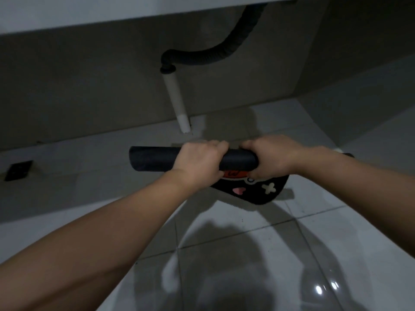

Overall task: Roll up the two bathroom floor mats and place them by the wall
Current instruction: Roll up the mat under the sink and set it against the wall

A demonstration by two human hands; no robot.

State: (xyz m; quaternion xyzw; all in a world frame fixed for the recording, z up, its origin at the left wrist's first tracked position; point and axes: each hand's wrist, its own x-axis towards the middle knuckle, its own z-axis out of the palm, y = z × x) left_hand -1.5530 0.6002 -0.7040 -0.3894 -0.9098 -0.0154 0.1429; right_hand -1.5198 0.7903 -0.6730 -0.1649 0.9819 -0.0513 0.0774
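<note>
A dark floor mat (155, 158) is wound into a tube and held level above the tiled floor. My left hand (198, 163) grips the tube near its middle, and my right hand (272, 158) grips it further right. Below the tube hangs the mat's loose end (258, 189), black with a pink heart, a white cross and an orange patch. The tube's right end is hidden behind my right forearm. I see no second mat.
The grey wall (89, 90) stands just beyond the mat, under a white counter edge. A white drain pipe (176, 102) with a black corrugated hose (224, 52) runs down to the glossy white floor tiles (224, 232). A dark square floor drain (19, 170) lies at the left.
</note>
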